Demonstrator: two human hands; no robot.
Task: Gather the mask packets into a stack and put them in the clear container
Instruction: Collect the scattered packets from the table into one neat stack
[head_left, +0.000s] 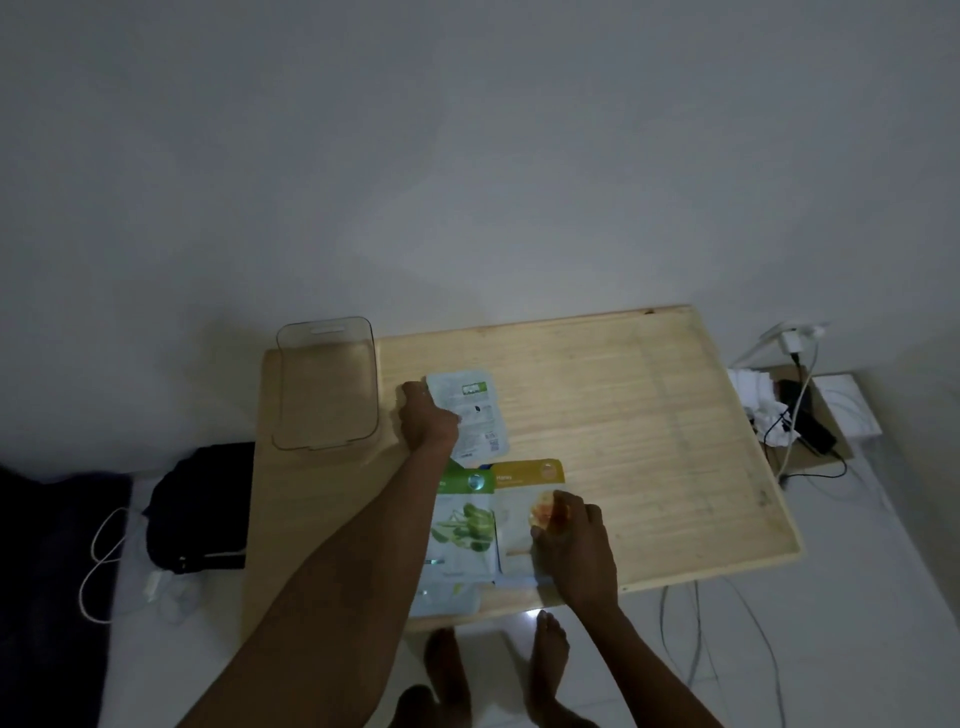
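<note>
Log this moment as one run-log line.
stage: gathering | left hand: on pale blue packet | right hand: on yellow packet | green packet: on table | clear container: empty

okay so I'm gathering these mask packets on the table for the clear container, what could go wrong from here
The left hand grips only the left edge of the pale blue packet, so the packet might slip or bend when lifted. Another packet lies at the near table edge, partly hidden under the left forearm, and could get knocked off. The clear container stands near the table's left edge, where a nudge might shift it.
</note>
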